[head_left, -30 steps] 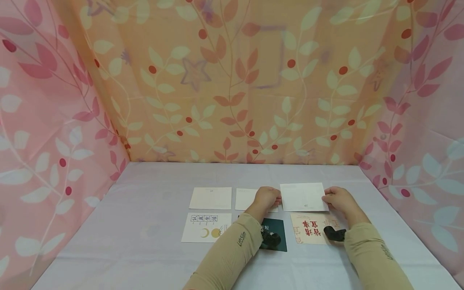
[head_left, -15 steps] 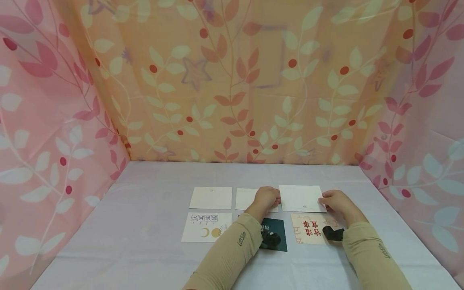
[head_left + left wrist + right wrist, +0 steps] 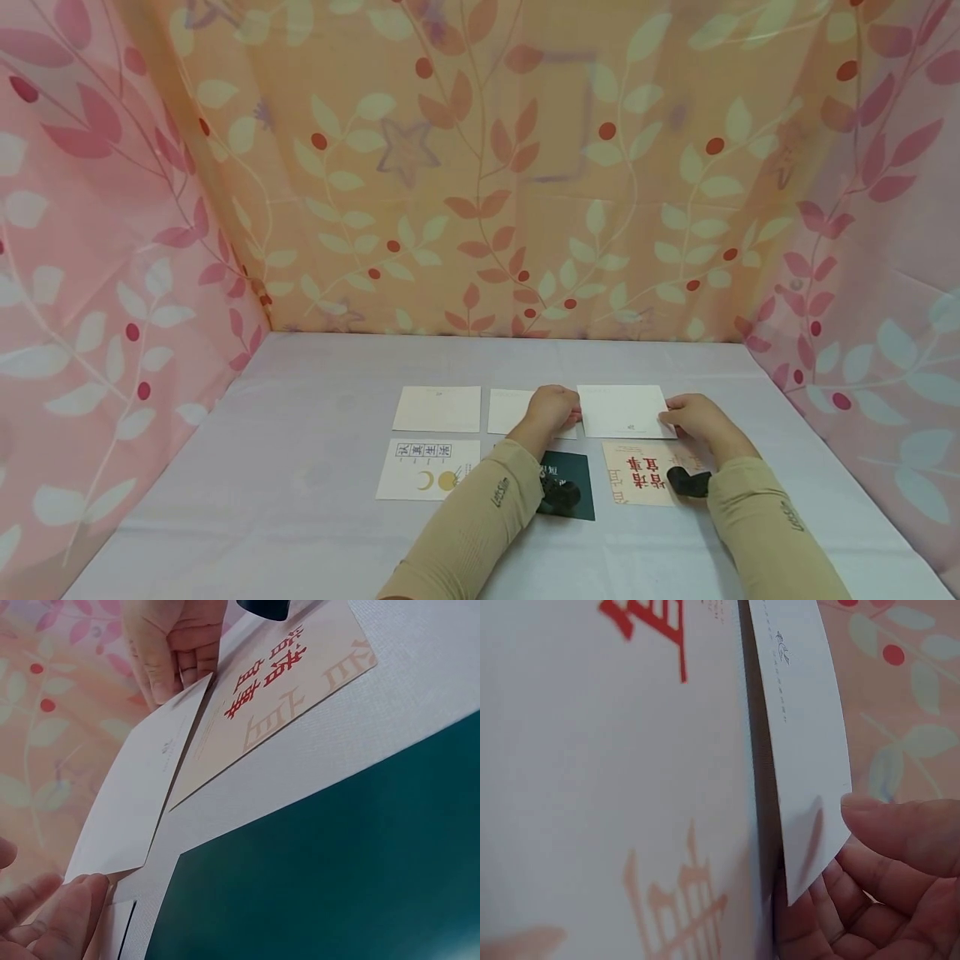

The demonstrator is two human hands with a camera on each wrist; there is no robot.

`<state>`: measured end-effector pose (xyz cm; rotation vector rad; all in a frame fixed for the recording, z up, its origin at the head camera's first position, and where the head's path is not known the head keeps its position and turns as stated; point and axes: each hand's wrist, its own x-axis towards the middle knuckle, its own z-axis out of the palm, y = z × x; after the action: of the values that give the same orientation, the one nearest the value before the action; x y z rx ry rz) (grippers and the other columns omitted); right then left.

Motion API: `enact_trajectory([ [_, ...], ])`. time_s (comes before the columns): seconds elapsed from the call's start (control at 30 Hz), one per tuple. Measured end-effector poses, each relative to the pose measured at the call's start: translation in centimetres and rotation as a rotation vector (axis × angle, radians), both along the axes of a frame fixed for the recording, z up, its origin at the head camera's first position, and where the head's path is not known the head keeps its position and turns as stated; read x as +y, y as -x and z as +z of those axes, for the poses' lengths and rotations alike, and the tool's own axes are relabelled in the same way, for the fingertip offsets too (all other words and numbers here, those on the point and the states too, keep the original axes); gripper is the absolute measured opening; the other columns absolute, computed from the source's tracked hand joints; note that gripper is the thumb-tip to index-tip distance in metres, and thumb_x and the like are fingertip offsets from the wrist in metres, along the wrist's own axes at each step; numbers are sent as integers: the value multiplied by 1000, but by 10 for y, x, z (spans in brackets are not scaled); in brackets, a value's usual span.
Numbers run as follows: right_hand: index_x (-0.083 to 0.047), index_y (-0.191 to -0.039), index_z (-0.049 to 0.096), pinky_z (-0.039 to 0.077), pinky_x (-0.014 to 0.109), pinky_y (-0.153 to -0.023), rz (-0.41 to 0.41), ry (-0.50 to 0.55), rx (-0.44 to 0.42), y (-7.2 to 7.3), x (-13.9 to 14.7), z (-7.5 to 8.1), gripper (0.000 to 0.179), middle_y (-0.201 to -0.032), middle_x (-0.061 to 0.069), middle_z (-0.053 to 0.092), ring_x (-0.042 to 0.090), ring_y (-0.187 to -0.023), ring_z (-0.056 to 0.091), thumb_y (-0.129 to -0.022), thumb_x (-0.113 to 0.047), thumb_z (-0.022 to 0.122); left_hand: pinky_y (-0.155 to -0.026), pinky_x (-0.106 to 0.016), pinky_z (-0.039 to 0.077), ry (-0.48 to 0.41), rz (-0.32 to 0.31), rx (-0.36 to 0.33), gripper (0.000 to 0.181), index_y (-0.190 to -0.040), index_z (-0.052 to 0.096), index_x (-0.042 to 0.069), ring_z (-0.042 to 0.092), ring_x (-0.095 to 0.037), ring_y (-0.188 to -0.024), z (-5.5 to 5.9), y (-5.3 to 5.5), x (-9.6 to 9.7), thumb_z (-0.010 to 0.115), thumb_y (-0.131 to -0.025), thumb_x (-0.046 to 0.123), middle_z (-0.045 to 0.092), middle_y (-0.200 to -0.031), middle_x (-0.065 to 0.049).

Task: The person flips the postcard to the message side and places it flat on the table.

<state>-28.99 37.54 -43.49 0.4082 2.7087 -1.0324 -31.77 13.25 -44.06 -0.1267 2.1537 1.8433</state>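
A white postcard (image 3: 624, 411), blank but for a small mark and faint lines, is held slightly raised off the table at the back right. My right hand (image 3: 701, 421) pinches its right edge, thumb on top and fingers beneath, as the right wrist view shows. At its left edge, my left hand (image 3: 551, 408) holds the near corner with curled fingertips (image 3: 94, 889). Partly under my left hand lies another white card (image 3: 510, 412). Directly in front of the held postcard is a cream card with red characters (image 3: 633, 475), partly covered by the right wrist camera.
A dark green card (image 3: 573, 467) lies under my left wrist. Further left are a blank cream card (image 3: 437, 408) and a white card with a moon print (image 3: 405, 479). The white-covered table (image 3: 262, 500) is bounded by patterned curtains (image 3: 360, 208) at the back and sides.
The held postcard has come down a little and shifted slightly left. My right hand has moved slightly left and nearer with it; the left hand has stayed almost still.
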Motion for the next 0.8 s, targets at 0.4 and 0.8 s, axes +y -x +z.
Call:
enact_trajectory([
  [0.4,9,-127,44,43,39,-79,-15,118,16,-1,9,-5,51,-108,19,57,25,-89,50,-87,-19,59,-63,-23,53,-4,-5,-27,13,-90,65,9,65,-16,-71,-3,0,3,57,-88,20,64,-80,-6],
  [0.8,13,-121,48,45,26,-71,-29,268,60,-5,13,-3,43,-95,6,64,9,-78,56,-90,-15,56,-65,-24,53,-40,8,-26,14,-92,64,7,66,-18,-74,-3,-2,2,57,-88,18,64,-82,-8],
])
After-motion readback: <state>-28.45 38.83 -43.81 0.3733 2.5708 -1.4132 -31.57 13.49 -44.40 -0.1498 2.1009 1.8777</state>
